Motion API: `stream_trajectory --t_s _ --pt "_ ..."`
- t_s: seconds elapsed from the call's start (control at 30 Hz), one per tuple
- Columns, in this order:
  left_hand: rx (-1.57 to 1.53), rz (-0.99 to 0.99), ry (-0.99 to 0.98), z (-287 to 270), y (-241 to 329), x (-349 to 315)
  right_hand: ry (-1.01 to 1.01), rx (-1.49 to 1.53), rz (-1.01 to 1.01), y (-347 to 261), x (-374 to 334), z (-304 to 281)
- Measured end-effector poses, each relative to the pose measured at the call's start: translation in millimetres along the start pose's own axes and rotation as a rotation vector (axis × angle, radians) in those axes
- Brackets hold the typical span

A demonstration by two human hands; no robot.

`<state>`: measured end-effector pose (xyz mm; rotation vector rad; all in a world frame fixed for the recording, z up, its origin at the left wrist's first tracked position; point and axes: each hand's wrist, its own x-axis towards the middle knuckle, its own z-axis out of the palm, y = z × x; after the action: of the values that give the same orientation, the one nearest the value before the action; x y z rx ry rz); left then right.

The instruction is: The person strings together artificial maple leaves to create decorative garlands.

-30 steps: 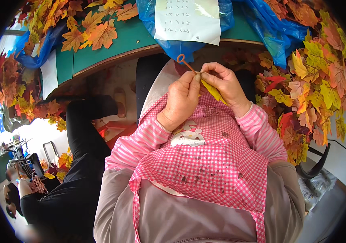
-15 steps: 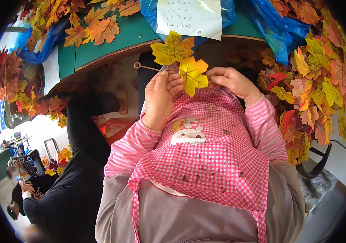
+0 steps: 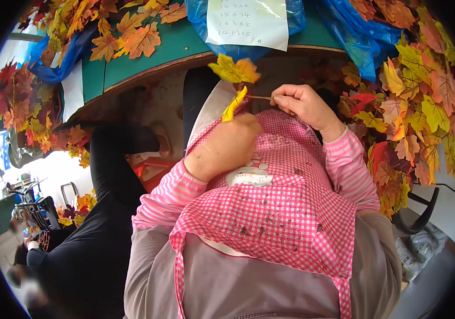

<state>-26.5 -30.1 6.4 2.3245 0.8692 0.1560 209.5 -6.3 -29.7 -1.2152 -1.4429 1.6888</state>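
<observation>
My right hand (image 3: 308,108) pinches the end of a thin brown stem (image 3: 259,97) between thumb and forefinger. The stem runs left to a sprig of artificial maple leaves. Its upper leaf (image 3: 233,69) is yellow blending to orange; a lower yellow leaf (image 3: 235,104) is seen nearly edge-on. Just below that leaf is my left hand (image 3: 225,146), its back up and fingers curled in, slightly smeared by motion. What those fingers hold, if anything, is hidden. The sprig is held above my lap, over a pink checked apron (image 3: 270,228).
A green table (image 3: 147,66) curves across the far side, with orange leaves (image 3: 142,37), blue plastic bags (image 3: 363,37) and a white paper sheet (image 3: 246,24). Many autumn leaves (image 3: 414,117) hang at the right. At the left sits a person in dark clothes (image 3: 92,239).
My left hand has turned over and moved right and down, its fingers curling in. The yellow leaf has swung edge-on. The stem now reaches my right hand; its looped end at the left no longer shows.
</observation>
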Motion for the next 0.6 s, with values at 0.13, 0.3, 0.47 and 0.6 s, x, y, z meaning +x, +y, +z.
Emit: stream_trajectory --t_s 0.13,0.3,0.47,0.6 --pt "-0.114 0.075 0.504 -7 -4 1 0.017 -0.048 0.007 -3 -5 0" --pt "-0.228 -0.064 0.510 -4 -22 9 -0.035 0.072 0.022 -6 -10 3" --pt "-0.558 -0.168 0.242 -5 -32 8 -0.063 0.558 0.067 -1 -10 -11" --pt "-0.858 -0.227 0.268 -7 -33 12 -0.047 0.596 0.062 -1 -5 -9"
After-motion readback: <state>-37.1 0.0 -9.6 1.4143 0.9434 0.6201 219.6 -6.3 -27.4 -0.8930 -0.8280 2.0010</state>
